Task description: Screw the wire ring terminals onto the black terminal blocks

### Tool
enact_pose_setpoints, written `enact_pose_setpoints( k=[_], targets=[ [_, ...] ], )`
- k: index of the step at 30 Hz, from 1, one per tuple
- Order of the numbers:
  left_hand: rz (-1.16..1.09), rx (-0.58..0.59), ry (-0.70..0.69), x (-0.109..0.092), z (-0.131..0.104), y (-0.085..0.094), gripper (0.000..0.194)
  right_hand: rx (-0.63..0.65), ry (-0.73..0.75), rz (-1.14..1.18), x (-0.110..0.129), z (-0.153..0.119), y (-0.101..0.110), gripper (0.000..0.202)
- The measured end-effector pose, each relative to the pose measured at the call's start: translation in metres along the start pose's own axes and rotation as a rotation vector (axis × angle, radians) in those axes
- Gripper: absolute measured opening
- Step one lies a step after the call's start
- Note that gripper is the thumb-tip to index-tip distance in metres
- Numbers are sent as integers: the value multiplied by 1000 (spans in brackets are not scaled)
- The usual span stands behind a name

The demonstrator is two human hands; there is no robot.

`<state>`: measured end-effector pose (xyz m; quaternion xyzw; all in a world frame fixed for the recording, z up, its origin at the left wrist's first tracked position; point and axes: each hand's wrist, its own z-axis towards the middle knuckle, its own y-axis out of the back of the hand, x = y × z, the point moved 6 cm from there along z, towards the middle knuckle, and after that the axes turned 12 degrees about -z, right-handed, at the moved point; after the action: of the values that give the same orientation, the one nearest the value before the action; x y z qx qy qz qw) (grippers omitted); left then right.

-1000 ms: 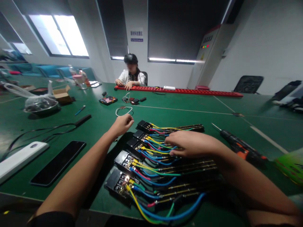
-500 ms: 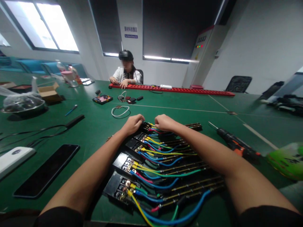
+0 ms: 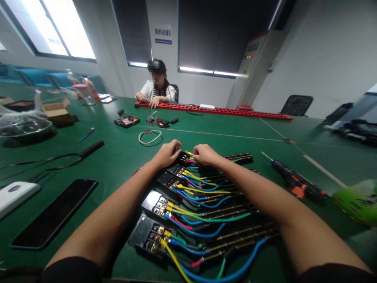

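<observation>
Several black terminal blocks with yellow, blue, red and green wires lie in a row, the nearest block (image 3: 144,232) at the bottom centre. Long dark strips with brass-coloured rods (image 3: 235,235) extend to their right. At the far end of the row, my left hand (image 3: 169,152) is closed on the left side of the farthest block (image 3: 184,156). Across from it my right hand (image 3: 203,153) is closed around the wires coming off that same block, its fingertips partly hidden.
A power drill (image 3: 294,179) lies right, beside a green bag (image 3: 357,202). To the left are a phone (image 3: 55,214), a white device (image 3: 17,196) and a black cable. A person (image 3: 156,88) sits across, hands at a red rail (image 3: 235,111).
My hands stay near the farthest block; the left fingers have lifted and shifted slightly. The view has moved a little.
</observation>
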<state>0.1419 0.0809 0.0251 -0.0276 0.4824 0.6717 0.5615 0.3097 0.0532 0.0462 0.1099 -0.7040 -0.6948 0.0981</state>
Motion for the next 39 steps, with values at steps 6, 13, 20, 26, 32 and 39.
enact_pose_setpoints(
  k=[6, 13, 20, 26, 32, 39],
  targets=[
    [48, 13, 18, 2, 2, -1, 14, -7, 9, 73, -2, 0, -1, 17],
    [50, 59, 28, 2, 3, -4, 13, -42, 36, 108, -2, -3, -3, 17],
    [51, 56, -53, -1, 4, -3, 14, -62, 59, 118, -3, -4, -4, 16],
    [37, 79, -19, -3, 5, -4, 16, -72, 69, 115, -1, -6, -4, 15],
    [12, 90, 13, -5, 7, -5, 15, -95, 68, 99, -2, -10, -6, 13],
    [-10, 110, 21, -9, 9, -7, 11, -101, 60, 99, -1, -11, -5, 13]
  ],
)
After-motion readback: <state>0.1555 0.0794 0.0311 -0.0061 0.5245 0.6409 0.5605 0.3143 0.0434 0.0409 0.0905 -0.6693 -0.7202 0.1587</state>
